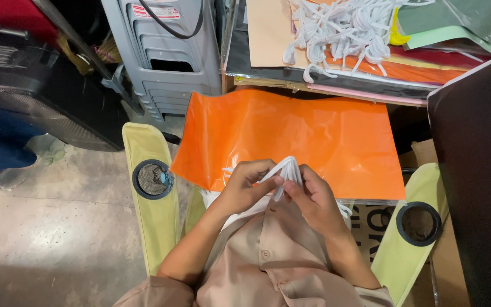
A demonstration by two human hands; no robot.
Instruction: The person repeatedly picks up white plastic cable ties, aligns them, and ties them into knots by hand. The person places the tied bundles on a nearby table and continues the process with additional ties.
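Two hands: left hand (pixel 245 185) and right hand (pixel 311 196) meet close together over the lap, fingers curled and pinching a bundle of white cords (pixel 284 170) between them.
White cords: held at the near edge of the orange sheet (pixel 313 136), just above the beige shirt (pixel 262 256); the loops fan upward from the fingertips.
Hidden: the lower ends of the cords vanish behind the fingers and palms, so how many strands there are cannot be told; a white bit shows under the left wrist, its kind unclear.
Orange sheet: glossy, lying flat across the lap and chair arms; its near edge is covered by the hands and its far edge tucks under the stacked sheets.
Cut off: the dark board (pixel 478 170) on the right runs out of view; the stack of coloured sheets (pixel 416 68) and the pile of white cords (pixel 342 28) on it are cropped at the top.
Chair arms: two yellow-green fabric arms, each with a black mesh cup holder, left one (pixel 153 179) and right one (pixel 419 223).
Under the sheet: a printed black-and-white surface (pixel 370 222) beside the right forearm, mostly covered.
Around: grey stacked plastic stools (pixel 166 62) beyond the sheet, a black fan (pixel 41 91) on the concrete floor (pixel 58 227) to the left.
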